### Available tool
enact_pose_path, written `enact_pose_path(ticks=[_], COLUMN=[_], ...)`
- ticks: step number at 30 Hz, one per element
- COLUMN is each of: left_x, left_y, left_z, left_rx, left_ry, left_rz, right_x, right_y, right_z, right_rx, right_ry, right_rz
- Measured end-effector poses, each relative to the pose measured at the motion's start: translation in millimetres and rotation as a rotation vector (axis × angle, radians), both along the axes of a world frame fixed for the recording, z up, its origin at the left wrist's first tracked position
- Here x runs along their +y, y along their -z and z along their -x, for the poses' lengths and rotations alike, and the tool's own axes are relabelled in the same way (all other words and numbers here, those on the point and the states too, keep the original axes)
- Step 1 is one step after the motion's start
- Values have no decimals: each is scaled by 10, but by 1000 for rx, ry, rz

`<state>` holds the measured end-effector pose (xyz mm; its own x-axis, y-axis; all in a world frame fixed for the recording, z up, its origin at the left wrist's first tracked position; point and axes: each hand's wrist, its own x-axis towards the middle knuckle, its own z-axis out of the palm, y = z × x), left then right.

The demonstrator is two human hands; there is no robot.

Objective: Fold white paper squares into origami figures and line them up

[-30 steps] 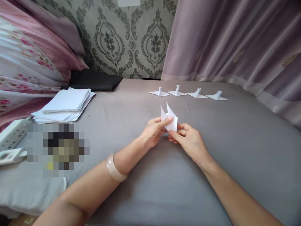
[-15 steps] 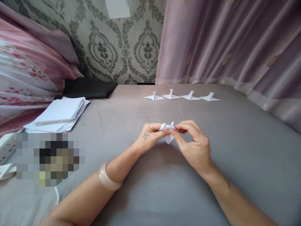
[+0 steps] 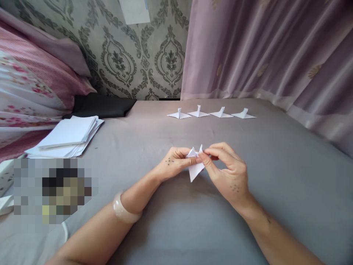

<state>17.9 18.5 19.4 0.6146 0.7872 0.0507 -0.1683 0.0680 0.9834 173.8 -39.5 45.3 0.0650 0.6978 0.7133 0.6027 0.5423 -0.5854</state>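
Note:
A small white folded paper is held up in front of me between both hands, above the grey sheet. Two narrow points of it rise above my fingers and a triangular flap hangs below. My left hand pinches its left side, with the thumb lying across the front. My right hand grips the right side between thumb and index finger, near the right upper point. The paper's back and some fingertips are hidden.
Several white folded paper figures stand in a row at the back. On the left lies a stack of white paper, with a black folded item behind it. A blurred-out patch and a white power strip are nearer me.
The folded paper has tilted, and its lower flap now hangs further down and to the left. My right fingers have shifted up its right point. The whole view has shifted slightly.

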Motion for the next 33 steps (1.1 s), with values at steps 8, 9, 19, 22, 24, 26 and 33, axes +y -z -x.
enact_pose_path(ticks=[8, 9, 19, 22, 24, 26, 33], left_x=[-31, -32, -19, -12, -5, 0, -41], left_y=[-33, -42, -65, -60, -59, -55, -10], left_z=[-5, -6, 8, 11, 12, 9, -63], left_rx=[98, 98, 110, 131, 152, 161, 160], left_ry=[47, 67, 137, 127, 130, 142, -18], left_rz=[82, 97, 163, 165, 167, 175, 104], right_x=[-20, -20, 20, 55, 76, 89, 78], right_y=[-15, -10, -38, -38, -33, -23, -7], right_z=[-22, -26, -81, -142, -182, -205, -200], right_rx=[283, 309, 528, 575, 606, 622, 415], right_ry=[0, 4, -25, -68, -90, -100, 33], right_rz=[275, 298, 534, 653, 708, 720, 496])
